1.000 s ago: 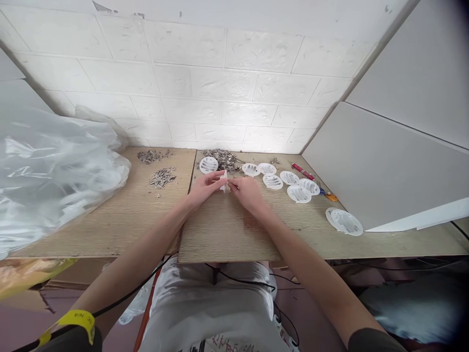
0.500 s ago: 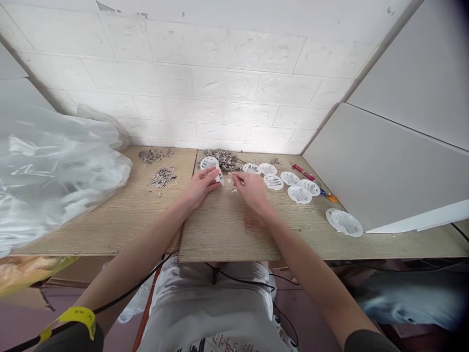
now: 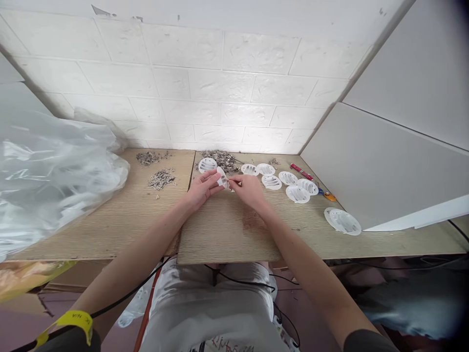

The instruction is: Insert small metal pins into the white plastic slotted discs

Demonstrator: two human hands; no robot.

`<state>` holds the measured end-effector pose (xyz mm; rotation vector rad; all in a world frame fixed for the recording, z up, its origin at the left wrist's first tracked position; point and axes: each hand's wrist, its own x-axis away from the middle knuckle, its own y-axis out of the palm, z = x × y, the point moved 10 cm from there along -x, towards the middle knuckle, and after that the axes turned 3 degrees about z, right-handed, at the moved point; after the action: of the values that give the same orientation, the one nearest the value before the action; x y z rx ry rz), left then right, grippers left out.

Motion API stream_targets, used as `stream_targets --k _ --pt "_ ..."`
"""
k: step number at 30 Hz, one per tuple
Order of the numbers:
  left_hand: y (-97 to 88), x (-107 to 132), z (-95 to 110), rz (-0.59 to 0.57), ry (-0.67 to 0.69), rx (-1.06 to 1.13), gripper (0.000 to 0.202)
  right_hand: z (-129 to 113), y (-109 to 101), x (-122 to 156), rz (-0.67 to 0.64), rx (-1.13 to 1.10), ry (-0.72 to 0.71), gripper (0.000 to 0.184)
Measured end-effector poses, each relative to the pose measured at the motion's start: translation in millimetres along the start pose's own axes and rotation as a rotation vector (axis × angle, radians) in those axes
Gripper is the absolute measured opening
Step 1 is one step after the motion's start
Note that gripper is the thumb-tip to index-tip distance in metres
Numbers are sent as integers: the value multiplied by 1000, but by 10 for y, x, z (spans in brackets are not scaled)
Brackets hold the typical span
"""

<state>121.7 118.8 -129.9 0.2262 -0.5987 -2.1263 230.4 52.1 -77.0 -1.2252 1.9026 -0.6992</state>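
Note:
My left hand [image 3: 202,188] grips a small white slotted plastic disc [image 3: 222,177], tilted on edge above the wooden table [image 3: 227,230]. My right hand [image 3: 249,189] is pinched on a tiny metal piece [image 3: 231,183] and holds it against the disc's right side. Both hands meet just in front of a heap of small grey metal pieces [image 3: 222,159] at the back of the table. Another white disc [image 3: 207,165] lies flat beside that heap.
Several white discs [image 3: 289,185] lie in a row to the right, one more [image 3: 343,221] nearer the white panel [image 3: 384,171]. Two smaller metal piles [image 3: 160,178] lie to the left. A clear plastic bag [image 3: 54,171] fills the left. A red tool [image 3: 302,171] lies at the back right.
My right hand reached to the table near the heap, then came back to the disc with a small metal piece. My left hand shifted the disc slightly back and tilted it.

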Motion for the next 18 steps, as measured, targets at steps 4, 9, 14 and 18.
stream_targets --k 4,9,14,18 --pt "1 5 4 13 -3 24 37 -10 -23 7 9 13 9 30" --pt "5 23 9 20 -13 14 39 3 -27 7 8 46 23 30" --pt "-6 29 -17 39 -21 -11 36 19 18 3 -6 101 15 30" --pt "-30 30 -24 82 -5 19 37 -10 58 22 -2 165 -4 31"
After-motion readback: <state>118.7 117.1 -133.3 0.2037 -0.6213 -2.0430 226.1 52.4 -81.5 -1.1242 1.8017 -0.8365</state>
